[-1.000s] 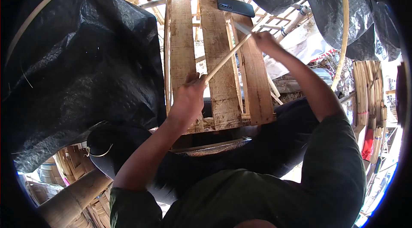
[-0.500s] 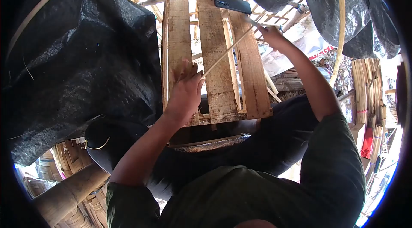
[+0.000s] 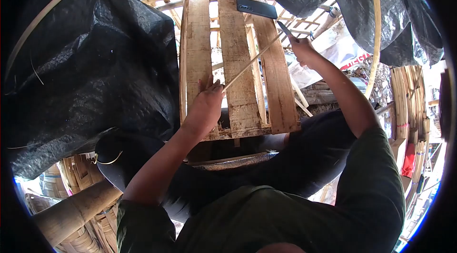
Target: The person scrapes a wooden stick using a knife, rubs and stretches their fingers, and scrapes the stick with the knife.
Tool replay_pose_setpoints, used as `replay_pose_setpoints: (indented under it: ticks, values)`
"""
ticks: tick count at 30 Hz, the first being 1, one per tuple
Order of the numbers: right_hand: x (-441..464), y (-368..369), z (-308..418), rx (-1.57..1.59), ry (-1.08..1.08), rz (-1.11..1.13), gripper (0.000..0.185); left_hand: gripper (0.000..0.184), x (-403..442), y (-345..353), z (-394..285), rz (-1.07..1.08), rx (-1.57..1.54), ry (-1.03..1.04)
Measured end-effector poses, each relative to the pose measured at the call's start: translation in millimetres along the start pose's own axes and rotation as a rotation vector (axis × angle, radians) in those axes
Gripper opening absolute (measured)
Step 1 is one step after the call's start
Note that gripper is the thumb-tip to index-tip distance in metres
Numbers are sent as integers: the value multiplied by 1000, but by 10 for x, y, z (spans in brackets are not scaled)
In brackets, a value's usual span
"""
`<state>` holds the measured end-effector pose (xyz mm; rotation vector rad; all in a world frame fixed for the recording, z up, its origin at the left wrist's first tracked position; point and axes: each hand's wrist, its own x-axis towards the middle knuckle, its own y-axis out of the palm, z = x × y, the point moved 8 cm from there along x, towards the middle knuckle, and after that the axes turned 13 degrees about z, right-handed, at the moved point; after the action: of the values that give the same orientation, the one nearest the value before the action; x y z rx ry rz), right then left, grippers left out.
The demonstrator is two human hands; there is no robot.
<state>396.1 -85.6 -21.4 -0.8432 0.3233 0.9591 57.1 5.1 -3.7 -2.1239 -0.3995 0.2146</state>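
My left hand (image 3: 205, 106) is closed on the near end of a thin bamboo strip (image 3: 250, 64), over the left and middle boards of a slatted wooden bench (image 3: 240, 86). The strip slants up to the right across the boards. At its far end, my right hand (image 3: 304, 52) is wrapped round the handle of a knife (image 3: 284, 29), its blade pointing up and left, close to the strip's tip. Whether blade and strip touch I cannot tell. A dark phone (image 3: 257, 8) lies across the far end of the boards, just beyond the knife.
Black plastic sheeting (image 3: 95, 81) hangs at the left and across the top. A bamboo pole (image 3: 76, 212) sits low on the left. Bundled bamboo strips (image 3: 402, 100) stand at the right, near a white printed sack (image 3: 328, 55). My legs straddle the bench's near end.
The knife has swung from lying along the strip's tip to pointing more steeply upward, slightly apart. My left hand keeps its place, with its fingers drawn in a little.
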Motion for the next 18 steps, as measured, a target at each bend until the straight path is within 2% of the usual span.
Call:
replay_pose_setpoints:
  ticks: [2, 3, 4, 5, 7, 10, 11, 13, 16, 18]
  values:
    - [82, 9, -90, 4, 28, 80, 48, 18, -3, -47, -108, -157, 188, 173]
    - [117, 69, -126, 5, 53, 168, 50, 18, 3, -116, -164, -157, 189, 174]
    - [-29, 286, -76, -40, 72, 269, 60, 20, 48, -144, -120, 0, 48, 24]
    - [-175, 520, 10, 4, 50, 381, 58, 22, 50, -77, -46, 158, -96, -127]
    - [-198, 509, 201, -267, -79, 222, 60, 23, 7, -35, 1, 123, -115, -105]
    - [361, -60, 74, -314, -109, 38, 68, 23, 41, -94, -14, 76, -111, -77]
    - [541, -267, -26, -181, -234, 17, 67, 23, 28, -88, -34, 81, -102, -84]
    - [416, -287, 7, -167, -113, -20, 62, 22, 30, -99, -48, 86, -118, -84]
    - [182, -44, 105, -270, -143, -221, 53, 21, 23, -145, -66, 105, -177, -129]
    - [153, -126, 89, -233, -99, -163, 54, 21, 34, -118, -28, 124, -209, -155]
